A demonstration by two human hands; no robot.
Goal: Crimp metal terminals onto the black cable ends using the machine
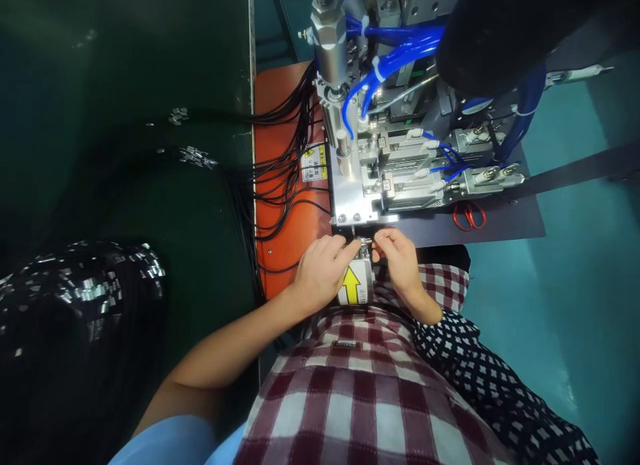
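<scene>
My left hand (324,270) lies at the front of the machine, fingers curled and thumb stretched to a small metal fixture (364,250). What its fingers close on is hidden. To its right, my right hand (399,260) pinches the end of what looks like thin coloured wires (368,241), which run between the two hands. Just below is a white label with a yellow arrow (352,285) on a rounded housing. Behind the hands stands the metal press machine (350,192), with air cylinders and blue hoses (400,55).
Black cables (280,175) cross the orange plate (283,252) to the dark green table (200,205), where their metal connectors (197,157) lie. A large cable bundle (95,292) with shiny ends sits at left. Red-handled scissors (469,216) lie right. A dark tube (500,38) hangs above.
</scene>
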